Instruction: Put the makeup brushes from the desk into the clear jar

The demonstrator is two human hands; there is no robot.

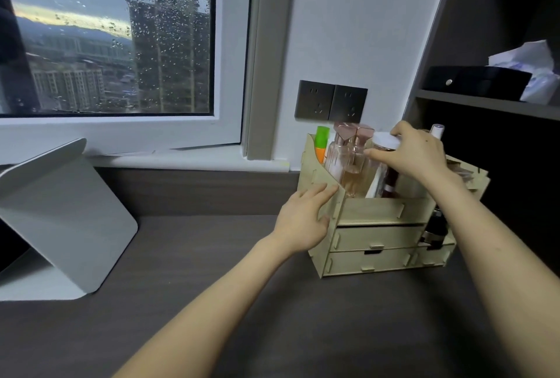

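Observation:
A clear jar with a white lid stands in the top compartment of a pale wooden organiser at the right of the dark desk. My right hand is closed around the jar's lid and upper part. My left hand lies flat against the organiser's left side wall, fingers spread, holding nothing. Something dark red shows through the jar's lower part; I cannot tell what it is. No makeup brushes are visible on the desk.
Pink perfume bottles and a green-orange tube crowd the organiser beside the jar. A dark bottle stands at its right. A grey stand occupies the desk's left. Wall sockets and a window are behind; shelves at right.

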